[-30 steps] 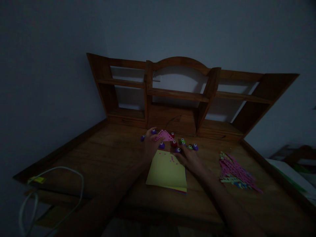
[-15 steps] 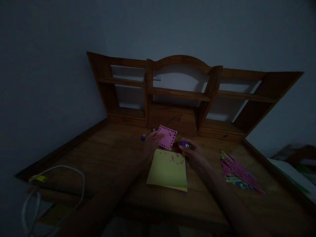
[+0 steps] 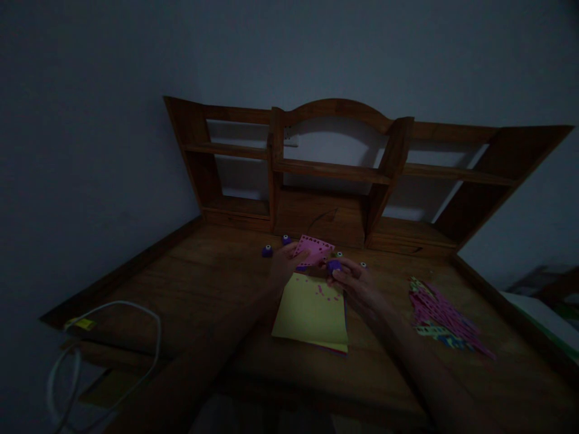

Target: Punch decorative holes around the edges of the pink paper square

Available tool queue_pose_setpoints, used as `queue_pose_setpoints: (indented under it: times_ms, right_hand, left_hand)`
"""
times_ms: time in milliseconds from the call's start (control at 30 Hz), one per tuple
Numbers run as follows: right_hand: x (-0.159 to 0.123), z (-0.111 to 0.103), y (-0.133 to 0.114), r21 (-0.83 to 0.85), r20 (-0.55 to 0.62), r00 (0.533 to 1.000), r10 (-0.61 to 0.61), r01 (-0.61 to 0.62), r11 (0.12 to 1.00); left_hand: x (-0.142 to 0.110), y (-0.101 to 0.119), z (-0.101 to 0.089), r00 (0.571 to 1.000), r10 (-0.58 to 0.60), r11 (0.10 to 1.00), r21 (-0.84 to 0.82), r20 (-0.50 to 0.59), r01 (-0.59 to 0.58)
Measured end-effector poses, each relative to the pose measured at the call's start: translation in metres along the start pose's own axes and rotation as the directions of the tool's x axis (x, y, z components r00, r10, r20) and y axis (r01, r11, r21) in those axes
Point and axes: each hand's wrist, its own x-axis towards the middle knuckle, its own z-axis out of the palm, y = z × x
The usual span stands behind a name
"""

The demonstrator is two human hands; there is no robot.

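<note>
My left hand [image 3: 286, 265] grips a square of pink paper [image 3: 313, 250] by its left side, thumb on top. Small punched shapes run along the paper's edges. In my right hand [image 3: 355, 280] is a small purple paper punch [image 3: 333, 267], held between thumb and fingers close to the paper's right corner. Below both hands lies a stack of yellow paper [image 3: 312, 316], with other colours peeking out under it. Tiny pink cut-outs [image 3: 320, 290] are scattered on its upper part.
More small punches, one purple [image 3: 267, 251] and another [image 3: 286, 239], stand behind my left hand. A heap of punched paper strips [image 3: 443, 316] lies at the right. A wooden shelf unit [image 3: 332, 172] borders the back of the desk. A white cable [image 3: 156, 325] loops at the left.
The pink paper has tipped flatter and turned, shifting slightly right. The purple punch has been turned in my right hand, its white round mark no longer showing. The view has shifted a little.
</note>
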Motion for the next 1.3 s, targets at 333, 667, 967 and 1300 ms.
queue_pose_setpoints:
  times_ms: [333,667,967,1300]
  right_hand:
    - [0.002,-0.001,0.012,-0.091,0.022,0.998,-0.052,0.053,0.994]
    - [0.002,0.002,0.008,-0.035,0.060,0.998,-0.034,0.036,0.999]
    - [0.006,-0.001,0.011,0.041,-0.026,0.999,-0.032,0.033,0.999]
    - [0.013,-0.015,0.022,-0.240,-0.023,0.999,-0.047,0.040,0.970]
  left_hand:
    - [-0.009,0.014,0.009,0.983,-0.042,0.993,-0.104,0.178,0.061]
    - [0.002,0.000,0.004,0.980,0.194,0.963,0.183,0.050,-0.200]
    - [-0.006,0.006,0.010,0.978,-0.132,0.968,-0.192,0.158,0.162]
    - [-0.004,0.002,0.006,0.989,-0.073,0.995,-0.065,0.127,0.082]
